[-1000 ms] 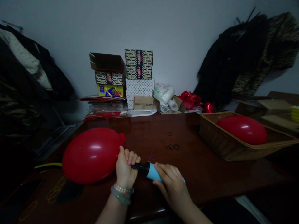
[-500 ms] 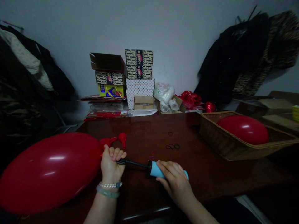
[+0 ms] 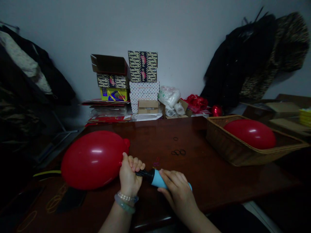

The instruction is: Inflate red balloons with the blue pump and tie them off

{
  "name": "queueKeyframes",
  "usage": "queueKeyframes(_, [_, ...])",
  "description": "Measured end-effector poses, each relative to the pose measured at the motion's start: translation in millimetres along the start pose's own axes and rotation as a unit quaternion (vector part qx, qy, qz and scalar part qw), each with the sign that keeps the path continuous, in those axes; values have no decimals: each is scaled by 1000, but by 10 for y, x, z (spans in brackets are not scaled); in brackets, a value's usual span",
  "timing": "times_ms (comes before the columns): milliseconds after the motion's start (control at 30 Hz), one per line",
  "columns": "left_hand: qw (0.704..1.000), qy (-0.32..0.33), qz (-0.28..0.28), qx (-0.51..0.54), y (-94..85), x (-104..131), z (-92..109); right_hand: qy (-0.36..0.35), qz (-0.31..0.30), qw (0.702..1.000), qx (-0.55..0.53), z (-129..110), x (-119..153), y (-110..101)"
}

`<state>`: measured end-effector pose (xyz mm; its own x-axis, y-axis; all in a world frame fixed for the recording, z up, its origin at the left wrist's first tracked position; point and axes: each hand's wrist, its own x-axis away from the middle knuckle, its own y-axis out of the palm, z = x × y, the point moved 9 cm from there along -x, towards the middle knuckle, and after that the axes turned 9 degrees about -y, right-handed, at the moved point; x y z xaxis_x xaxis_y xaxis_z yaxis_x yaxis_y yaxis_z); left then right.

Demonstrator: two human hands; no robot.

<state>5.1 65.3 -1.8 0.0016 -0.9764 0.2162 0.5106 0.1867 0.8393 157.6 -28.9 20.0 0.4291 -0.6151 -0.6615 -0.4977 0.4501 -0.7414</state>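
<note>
A red inflated balloon [image 3: 89, 165] stretches out to the left of my left hand [image 3: 131, 176], its neck at my fist. That fist is closed around the black nozzle end of a hand pump [image 3: 157, 180], whose blue barrel points right. My right hand [image 3: 179, 191] is wrapped over the blue barrel. Little of the black shaft shows between the two hands. Just behind the inflated balloon, part of a small limp red balloon [image 3: 127, 142] shows; the rest is hidden.
A wicker basket [image 3: 225, 157] with another red balloon [image 3: 250, 133] stands on the right of the dark table [image 3: 150, 137]. Several black rings [image 3: 178, 152] lie mid-table. Tan rubber bands [image 3: 54, 203] lie front left. Stacked boxes [image 3: 143, 66] stand at the back.
My left hand has moved right, toward the right hand, so the pump has shortened. The held balloon has shifted right and looks smaller, uncovering the rubber bands at front left.
</note>
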Motion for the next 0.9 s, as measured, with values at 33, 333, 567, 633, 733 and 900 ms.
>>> queueKeyframes(33, [1000,0,0,2,3,-11,21,-2,-2,1000,1,10,-6,-2])
queueKeyframes(333, [998,45,6,32,-27,-117,393,-3,-24,1000,4,302,52,-78])
queueKeyframes(567, [998,52,0,23,-17,-184,398,-16,-6,1000,8,419,53,-49])
queueKeyframes(633, [999,45,0,22,-5,-210,365,-18,1,1000,14,403,27,-34])
queueKeyframes(733, [999,40,3,25,10,-214,314,-12,8,1000,14,348,-11,-8])
queueKeyframes(900, [1000,22,0,12,20,-127,147,8,20,1000,4,196,-25,37])
